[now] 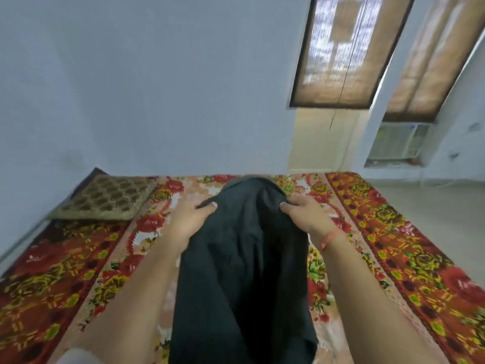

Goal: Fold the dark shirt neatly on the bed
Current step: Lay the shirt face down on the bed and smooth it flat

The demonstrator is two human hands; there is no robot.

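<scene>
the dark shirt [244, 271] is lying lengthwise down the middle of the bed [409, 258], running from the near edge. left hand [189, 219] and right hand [307, 216] are each pinching its sides, thumbs on top. a cushion [105, 197] is sitting in the far left corner.

Dark, near-black shirt [244, 258]; bedspread [393, 245] of red and yellow flowers; brown lattice-patterned cushion [105, 197] far left; pale blue wall [157, 88].
</scene>
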